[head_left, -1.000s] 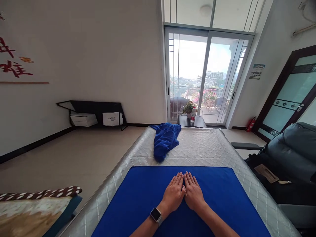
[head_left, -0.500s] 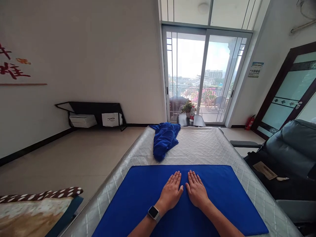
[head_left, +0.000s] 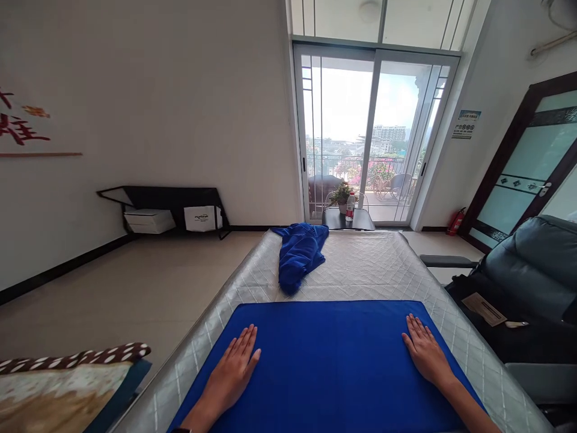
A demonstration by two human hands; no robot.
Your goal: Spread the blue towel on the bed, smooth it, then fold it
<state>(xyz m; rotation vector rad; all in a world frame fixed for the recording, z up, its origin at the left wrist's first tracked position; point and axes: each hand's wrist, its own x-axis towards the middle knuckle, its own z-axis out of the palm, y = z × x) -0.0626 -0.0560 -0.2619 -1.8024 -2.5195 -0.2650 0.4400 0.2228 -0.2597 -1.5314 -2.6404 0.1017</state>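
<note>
A blue cloth [head_left: 324, 361] is spread out on a silvery quilted table cover [head_left: 360, 264]. My left hand [head_left: 234, 365] lies on the left part of this cloth, palm down, fingers stretched and thumb apart. On the right part, near the cloth's right edge, my right hand [head_left: 426, 350] rests the same way with its fingers extended. Neither hand holds anything. Beyond the spread cloth, a crumpled blue cloth [head_left: 300, 255] lies at the far left of the table.
Behind the table's far edge stand a small dark chair [head_left: 349, 220], a potted plant [head_left: 341, 193] and a bottle [head_left: 350, 207]. A black leather armchair [head_left: 532, 270] is at the right. Patterned fabric [head_left: 67, 385] shows at the lower left.
My hands have moved apart from the middle of the blue cloth, the left one toward the left edge and the right one toward the right edge. Both remain flat.
</note>
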